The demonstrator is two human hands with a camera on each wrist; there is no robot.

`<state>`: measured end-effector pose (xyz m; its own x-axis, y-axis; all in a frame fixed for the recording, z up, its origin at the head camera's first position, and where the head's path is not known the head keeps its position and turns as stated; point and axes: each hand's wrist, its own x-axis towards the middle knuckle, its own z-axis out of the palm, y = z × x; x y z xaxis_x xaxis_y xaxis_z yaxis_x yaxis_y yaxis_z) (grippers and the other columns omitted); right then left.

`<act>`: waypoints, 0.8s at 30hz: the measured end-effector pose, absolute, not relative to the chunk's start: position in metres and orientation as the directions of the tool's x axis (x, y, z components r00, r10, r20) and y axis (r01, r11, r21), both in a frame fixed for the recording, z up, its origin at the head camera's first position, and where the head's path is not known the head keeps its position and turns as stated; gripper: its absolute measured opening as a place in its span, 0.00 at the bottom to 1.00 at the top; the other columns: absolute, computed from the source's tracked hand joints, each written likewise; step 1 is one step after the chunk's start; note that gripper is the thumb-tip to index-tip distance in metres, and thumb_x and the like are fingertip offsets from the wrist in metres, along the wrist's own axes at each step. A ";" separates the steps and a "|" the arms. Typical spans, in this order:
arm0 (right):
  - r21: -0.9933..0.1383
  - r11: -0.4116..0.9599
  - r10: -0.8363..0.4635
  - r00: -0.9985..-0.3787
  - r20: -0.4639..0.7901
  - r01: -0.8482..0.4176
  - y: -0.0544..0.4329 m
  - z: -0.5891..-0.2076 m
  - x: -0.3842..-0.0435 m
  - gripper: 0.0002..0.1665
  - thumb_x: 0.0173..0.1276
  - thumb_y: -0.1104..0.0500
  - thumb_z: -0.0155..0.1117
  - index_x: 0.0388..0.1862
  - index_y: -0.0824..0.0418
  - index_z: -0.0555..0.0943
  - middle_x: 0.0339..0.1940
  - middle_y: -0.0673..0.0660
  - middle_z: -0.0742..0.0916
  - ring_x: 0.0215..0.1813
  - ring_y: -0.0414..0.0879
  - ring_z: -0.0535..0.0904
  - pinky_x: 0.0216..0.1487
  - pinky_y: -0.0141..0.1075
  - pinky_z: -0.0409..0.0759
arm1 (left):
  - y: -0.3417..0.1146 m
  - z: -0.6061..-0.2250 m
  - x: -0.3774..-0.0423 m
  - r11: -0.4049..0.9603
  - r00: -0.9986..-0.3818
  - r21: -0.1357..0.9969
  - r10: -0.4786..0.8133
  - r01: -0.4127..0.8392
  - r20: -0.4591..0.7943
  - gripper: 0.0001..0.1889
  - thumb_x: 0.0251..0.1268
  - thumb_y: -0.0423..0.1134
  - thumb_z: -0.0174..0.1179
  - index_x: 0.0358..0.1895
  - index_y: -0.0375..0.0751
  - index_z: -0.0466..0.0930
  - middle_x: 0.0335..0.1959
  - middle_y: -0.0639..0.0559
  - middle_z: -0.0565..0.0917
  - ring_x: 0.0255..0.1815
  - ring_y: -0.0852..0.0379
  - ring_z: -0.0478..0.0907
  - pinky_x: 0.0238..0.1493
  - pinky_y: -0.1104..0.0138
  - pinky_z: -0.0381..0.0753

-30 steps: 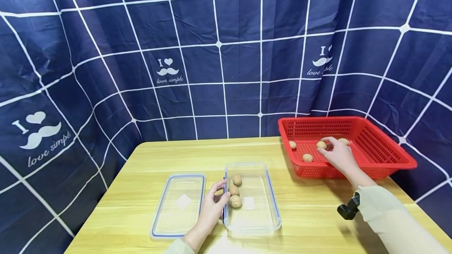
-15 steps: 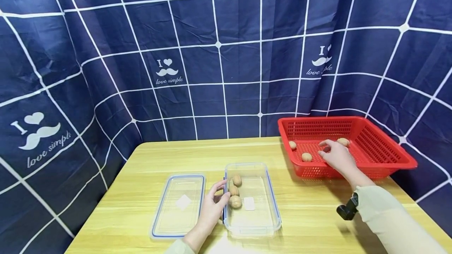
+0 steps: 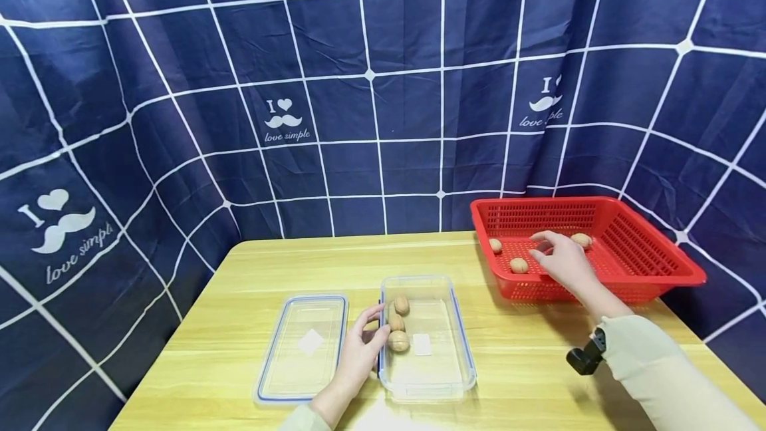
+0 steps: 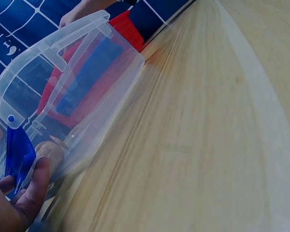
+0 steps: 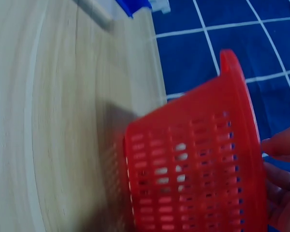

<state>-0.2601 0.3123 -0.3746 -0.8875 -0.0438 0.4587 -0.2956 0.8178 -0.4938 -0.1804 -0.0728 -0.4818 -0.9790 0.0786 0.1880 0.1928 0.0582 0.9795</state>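
Note:
My left hand holds the left side of a clear plastic food container. Its thumb and fingers lie about the blue side clip in the left wrist view. Inside, along the left wall, lie three walnuts. My right hand is over the red plastic basket with its fingers curled. The walnut it gripped is now hidden by the hand. Three more walnuts show on the basket floor: a walnut at the front, one at the left wall and one behind the hand.
A clear lid with a blue seal lies flat left of the container. Both containers and the lid share a wooden table. A navy curtain with white lines hangs along the back and sides. The basket's tall slotted wall stands before the right wrist.
The walnut at my right fingertips has gone from view into the hand. That hand has shifted slightly left over the basket. My left hand and the container stay put.

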 end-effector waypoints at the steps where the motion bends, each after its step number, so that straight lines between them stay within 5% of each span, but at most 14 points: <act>1: -0.496 0.813 -0.046 -0.883 0.466 -0.305 0.310 -0.374 -0.260 0.17 0.59 0.66 0.63 0.47 0.70 0.76 0.34 0.67 0.83 0.34 0.57 0.79 0.34 0.46 0.74 | -0.073 -0.482 -0.180 0.063 -0.978 0.978 0.077 0.197 0.192 0.23 0.63 0.41 0.59 0.62 0.43 0.70 0.55 0.42 0.71 0.45 0.51 0.77 0.26 0.68 0.80; 7: -0.498 0.794 -0.052 -0.855 0.516 -0.349 0.292 -0.373 -0.256 0.16 0.58 0.66 0.64 0.47 0.67 0.77 0.33 0.64 0.84 0.33 0.55 0.80 0.34 0.44 0.75 | -0.074 -0.481 -0.181 0.089 -0.971 0.969 0.076 0.232 0.226 0.23 0.64 0.41 0.58 0.61 0.41 0.70 0.54 0.42 0.72 0.43 0.52 0.78 0.18 0.71 0.76; 24: -0.538 0.726 -0.099 -0.839 0.535 -0.428 0.250 -0.365 -0.237 0.15 0.58 0.65 0.65 0.46 0.63 0.80 0.31 0.56 0.84 0.31 0.46 0.78 0.31 0.34 0.75 | -0.074 -0.478 -0.179 0.084 -0.980 0.978 0.078 0.191 0.185 0.23 0.64 0.40 0.58 0.61 0.43 0.70 0.55 0.43 0.72 0.43 0.52 0.77 0.19 0.72 0.75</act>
